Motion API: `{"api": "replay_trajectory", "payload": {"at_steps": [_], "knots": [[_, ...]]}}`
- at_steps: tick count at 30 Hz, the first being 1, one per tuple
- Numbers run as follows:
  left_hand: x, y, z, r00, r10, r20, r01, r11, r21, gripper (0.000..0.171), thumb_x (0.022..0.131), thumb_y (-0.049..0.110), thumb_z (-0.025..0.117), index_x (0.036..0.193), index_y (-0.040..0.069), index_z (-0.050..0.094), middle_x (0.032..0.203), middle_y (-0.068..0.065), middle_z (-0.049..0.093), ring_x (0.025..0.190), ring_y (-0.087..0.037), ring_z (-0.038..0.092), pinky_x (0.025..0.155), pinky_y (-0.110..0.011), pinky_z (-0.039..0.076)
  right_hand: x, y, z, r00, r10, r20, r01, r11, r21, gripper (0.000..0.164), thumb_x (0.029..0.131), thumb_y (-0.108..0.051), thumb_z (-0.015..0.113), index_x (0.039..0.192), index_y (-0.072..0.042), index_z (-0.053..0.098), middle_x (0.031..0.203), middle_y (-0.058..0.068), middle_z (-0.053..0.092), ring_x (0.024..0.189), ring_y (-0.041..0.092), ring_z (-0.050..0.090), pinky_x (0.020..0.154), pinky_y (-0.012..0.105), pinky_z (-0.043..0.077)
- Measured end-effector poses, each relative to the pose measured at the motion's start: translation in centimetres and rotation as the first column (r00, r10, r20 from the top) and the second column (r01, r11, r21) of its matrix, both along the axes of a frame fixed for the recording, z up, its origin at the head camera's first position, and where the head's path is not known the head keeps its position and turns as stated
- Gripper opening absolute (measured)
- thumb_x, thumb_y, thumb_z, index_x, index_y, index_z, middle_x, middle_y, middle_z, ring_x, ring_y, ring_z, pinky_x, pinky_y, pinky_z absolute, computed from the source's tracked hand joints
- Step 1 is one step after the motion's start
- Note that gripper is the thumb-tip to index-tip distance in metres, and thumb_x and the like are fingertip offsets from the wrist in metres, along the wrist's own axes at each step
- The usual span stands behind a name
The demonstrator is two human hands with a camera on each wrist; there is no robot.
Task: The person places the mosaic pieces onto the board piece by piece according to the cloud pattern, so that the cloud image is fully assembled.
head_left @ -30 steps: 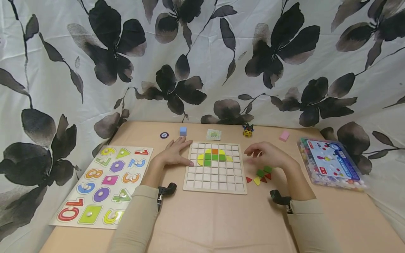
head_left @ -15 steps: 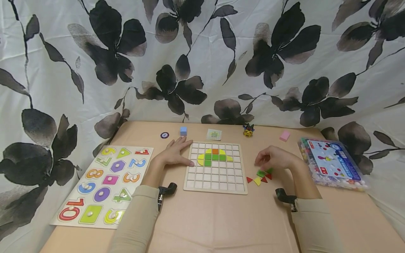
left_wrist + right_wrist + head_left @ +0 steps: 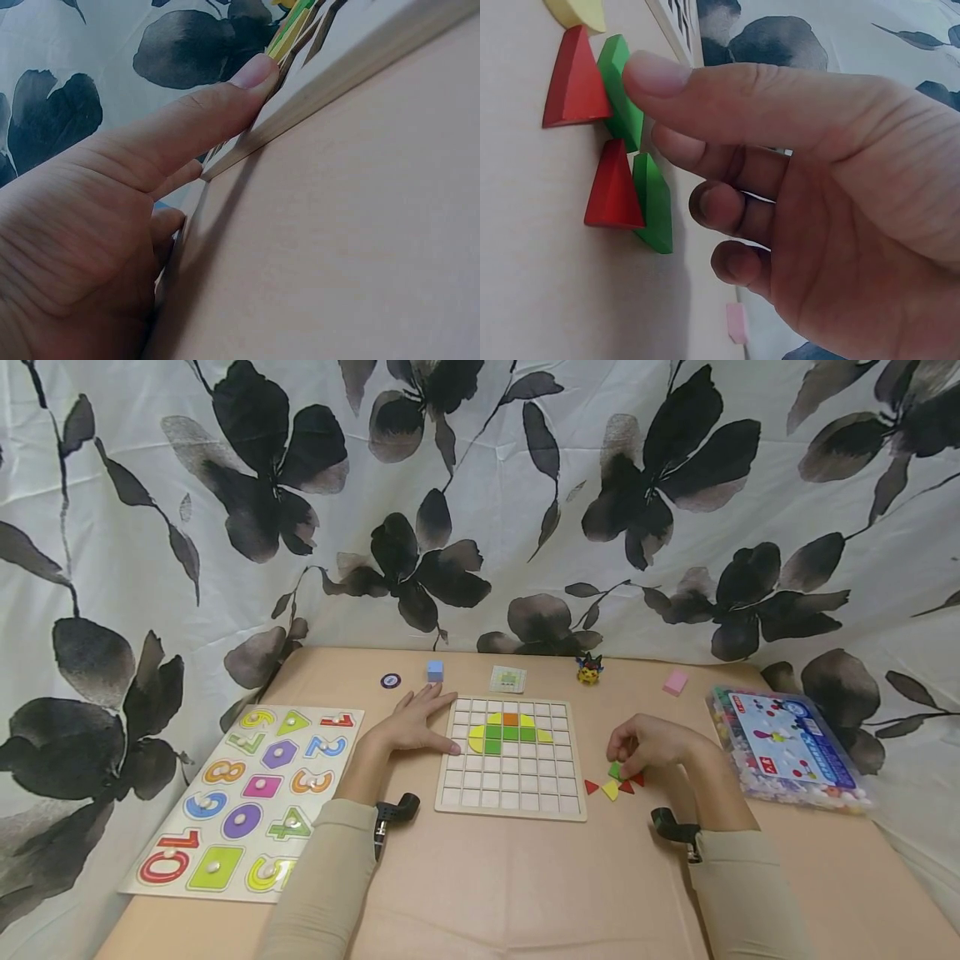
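In the head view, a wooden grid board [image 3: 517, 781] lies mid-table, with green, yellow and orange tiles set in its upper cells. My left hand [image 3: 408, 727] lies along its left side, fingers extended and thumb on the edge. To the right of the board my right hand [image 3: 656, 745] reaches down over a small heap of tiles, fingers loosely bent. In the right wrist view, the thumb tip overlaps the edge of a green tile [image 3: 621, 94]; another green tile [image 3: 657, 206] and two red triangular tiles [image 3: 577, 82] lie close by. A yellow tile [image 3: 611, 789] lies nearer the front.
A number-and-shape puzzle board [image 3: 251, 787] fills the left side. Along the back stand a round disc [image 3: 390, 681], a blue cube [image 3: 435, 672], a picture card [image 3: 507, 679], a small figurine [image 3: 588, 669] and a pink block [image 3: 675, 682]. A clear box [image 3: 787, 747] sits right.
My right hand has moved right and down from beside the board's edge to the loose tiles, its thumb and finger closing in by a green one. The left hand stays still.
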State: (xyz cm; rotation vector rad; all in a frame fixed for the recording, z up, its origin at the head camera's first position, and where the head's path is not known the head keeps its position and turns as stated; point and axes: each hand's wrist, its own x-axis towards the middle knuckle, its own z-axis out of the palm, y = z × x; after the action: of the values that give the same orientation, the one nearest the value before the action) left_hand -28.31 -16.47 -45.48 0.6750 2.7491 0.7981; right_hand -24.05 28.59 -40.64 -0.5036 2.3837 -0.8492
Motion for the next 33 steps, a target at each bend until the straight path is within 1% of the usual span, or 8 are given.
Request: {"api": "replay_trajectory", "payload": {"at_steps": [3,8,15,25,29,33], "knots": [[0.0,0.0,0.0,1.0,0.001,-0.001,-0.001,1.0,-0.002,0.112,0.073,0.061,0.085,0.164,0.019,0.035,0.175,-0.015,0.012,0.164,-0.032,0.005,0.132,-0.054,-0.003,0.0,0.0,-0.2,1.0,0.017,-0.008,-0.017,1.0,-0.001,0.018,0.082,0.002,0.083,0.097,-0.001,0.073,0.084,0.005,0.062,0.082,0.019,0.054,0.069,0.026,0.048],[0.0,0.0,0.0,1.0,0.001,-0.003,-0.001,1.0,-0.009,0.113,0.073,0.062,0.085,0.164,0.019,0.035,0.176,-0.014,0.012,0.164,-0.032,0.004,0.132,-0.054,-0.003,0.1,-0.2,-0.1,1.0,0.024,-0.001,-0.024,1.0,-0.002,0.019,0.082,0.001,0.083,0.096,-0.001,0.071,0.083,0.005,0.06,0.081,0.019,0.054,0.066,0.024,0.047],[0.0,0.0,0.1,1.0,0.002,-0.001,-0.002,1.0,-0.002,0.114,0.072,0.062,0.086,0.164,0.019,0.035,0.176,-0.014,0.012,0.164,-0.033,0.004,0.132,-0.055,-0.003,0.3,-0.5,0.0,1.0,0.002,0.015,-0.003,1.0,0.011,0.019,0.083,0.001,0.083,0.097,-0.001,0.07,0.082,0.004,0.059,0.079,0.02,0.055,0.064,0.024,0.048],[0.0,0.0,-0.1,1.0,0.005,0.001,-0.005,1.0,-0.02,0.113,0.072,0.063,0.084,0.164,0.02,0.034,0.176,-0.014,0.011,0.164,-0.032,0.004,0.132,-0.053,-0.003,0.4,-0.8,-0.1,1.0,0.024,0.006,-0.024,1.0,0.001,0.019,0.083,0.002,0.082,0.096,-0.001,0.069,0.081,0.004,0.059,0.079,0.02,0.056,0.066,0.026,0.048],[0.0,0.0,-0.1,1.0,0.005,0.002,-0.004,1.0,-0.022,0.113,0.073,0.063,0.084,0.164,0.02,0.034,0.176,-0.014,0.011,0.164,-0.032,0.003,0.132,-0.054,-0.004,0.3,-0.9,0.0,1.0,0.013,0.002,-0.013,1.0,-0.008,0.019,0.081,0.003,0.082,0.095,-0.001,0.069,0.082,0.005,0.059,0.078,0.021,0.056,0.066,0.028,0.049],[0.0,0.0,0.0,1.0,0.007,0.001,-0.007,1.0,-0.012,0.113,0.072,0.062,0.085,0.164,0.019,0.035,0.175,-0.015,0.012,0.164,-0.033,0.004,0.132,-0.055,-0.003,0.3,-1.1,0.0,1.0,-0.016,0.004,0.016,1.0,0.003,0.021,0.081,0.002,0.084,0.097,-0.003,0.072,0.085,0.007,0.061,0.08,0.021,0.056,0.068,0.029,0.051]]}}
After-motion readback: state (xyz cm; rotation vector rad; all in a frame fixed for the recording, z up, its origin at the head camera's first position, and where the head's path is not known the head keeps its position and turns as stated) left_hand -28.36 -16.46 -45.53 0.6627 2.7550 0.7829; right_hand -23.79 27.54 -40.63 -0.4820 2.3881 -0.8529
